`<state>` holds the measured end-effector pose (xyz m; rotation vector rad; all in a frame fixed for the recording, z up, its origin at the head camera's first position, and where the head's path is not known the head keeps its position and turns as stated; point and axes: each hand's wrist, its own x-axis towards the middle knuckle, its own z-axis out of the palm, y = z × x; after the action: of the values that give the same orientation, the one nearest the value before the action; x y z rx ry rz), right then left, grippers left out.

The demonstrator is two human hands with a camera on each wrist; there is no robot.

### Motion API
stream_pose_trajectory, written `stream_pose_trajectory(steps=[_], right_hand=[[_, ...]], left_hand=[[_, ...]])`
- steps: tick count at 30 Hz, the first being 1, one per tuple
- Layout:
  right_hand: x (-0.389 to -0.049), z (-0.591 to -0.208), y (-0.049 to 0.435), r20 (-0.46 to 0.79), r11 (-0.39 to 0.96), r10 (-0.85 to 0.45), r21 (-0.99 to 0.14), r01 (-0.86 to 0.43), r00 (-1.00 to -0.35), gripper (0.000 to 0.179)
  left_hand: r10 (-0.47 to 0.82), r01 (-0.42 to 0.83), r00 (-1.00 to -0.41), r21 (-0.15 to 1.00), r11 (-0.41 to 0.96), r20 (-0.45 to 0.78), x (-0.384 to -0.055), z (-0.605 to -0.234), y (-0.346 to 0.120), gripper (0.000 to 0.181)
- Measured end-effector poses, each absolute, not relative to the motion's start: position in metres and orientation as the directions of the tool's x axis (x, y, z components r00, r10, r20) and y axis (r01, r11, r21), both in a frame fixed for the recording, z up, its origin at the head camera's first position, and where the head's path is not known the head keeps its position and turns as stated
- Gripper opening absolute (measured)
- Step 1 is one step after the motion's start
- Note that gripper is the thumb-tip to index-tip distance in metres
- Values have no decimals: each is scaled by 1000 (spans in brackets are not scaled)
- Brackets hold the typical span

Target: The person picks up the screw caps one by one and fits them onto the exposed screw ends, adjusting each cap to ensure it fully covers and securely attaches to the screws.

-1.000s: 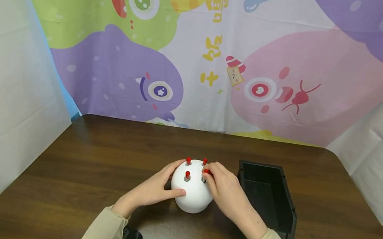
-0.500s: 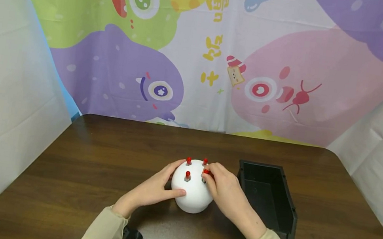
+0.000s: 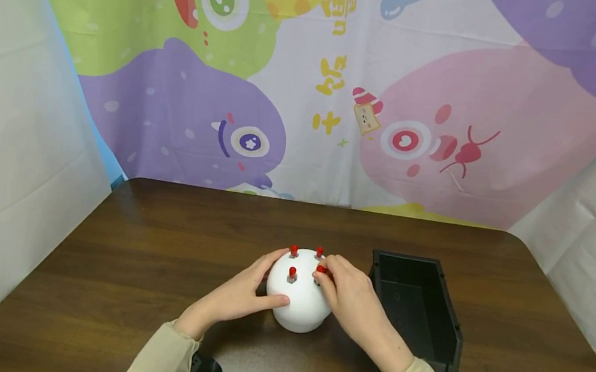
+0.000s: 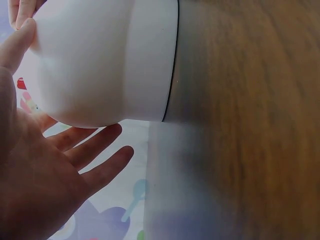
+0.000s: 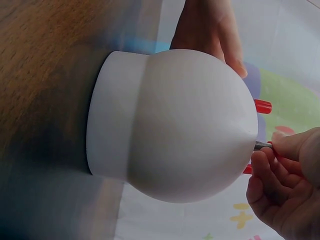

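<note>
A white dome [image 3: 299, 310] with a cylindrical base stands on the table, with several red-capped toggle switches on top. One toggle switch [image 3: 292, 274] sits on its near left side, two more at the back. My left hand [image 3: 234, 296] holds the dome's left side, thumb on the front and fingers spread round the far side. With thumb and fingers, my right hand [image 3: 354, 295] pinches the near right toggle switch [image 5: 263, 145]. Its threaded metal shaft shows in the right wrist view; the fingers mostly cover its red cap.
A black open bin [image 3: 411, 311] stands right of the dome, close behind my right hand and forearm. The brown wooden table [image 3: 157, 243] ends at a cartoon-printed curtain [image 3: 302, 149]; white cloth [image 3: 18, 145] hangs at the left side.
My right fingertips and the red cap between them have shifted very slightly. The left hand and the dome keep their place.
</note>
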<state>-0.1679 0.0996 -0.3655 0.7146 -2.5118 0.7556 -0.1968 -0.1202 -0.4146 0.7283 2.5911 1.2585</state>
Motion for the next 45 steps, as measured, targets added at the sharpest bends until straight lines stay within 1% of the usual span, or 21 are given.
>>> stream_pose_trajectory(steps=[12, 18, 29, 37, 45], right_hand=[[-168, -370, 99, 524, 726, -341, -381, -573, -780, 13], [-167, -371, 99, 524, 724, -333, -390, -569, -784, 12], [-167, -373, 99, 537, 725, -321, -390, -567, -780, 14], [-167, -374, 99, 543, 775, -339, -302, -556, -768, 15], [-168, -376, 99, 596, 798, -365, -195, -570, -715, 18]], left_hand=[[501, 352, -863, 782, 514, 59, -196, -414, -121, 85], [501, 348, -864, 789, 506, 60, -196, -414, -120, 85], [494, 348, -867, 782, 517, 59, -196, -415, -121, 85], [494, 343, -868, 783, 519, 53, -196, -415, -121, 85], [495, 344, -867, 788, 511, 58, -197, -415, -120, 85]])
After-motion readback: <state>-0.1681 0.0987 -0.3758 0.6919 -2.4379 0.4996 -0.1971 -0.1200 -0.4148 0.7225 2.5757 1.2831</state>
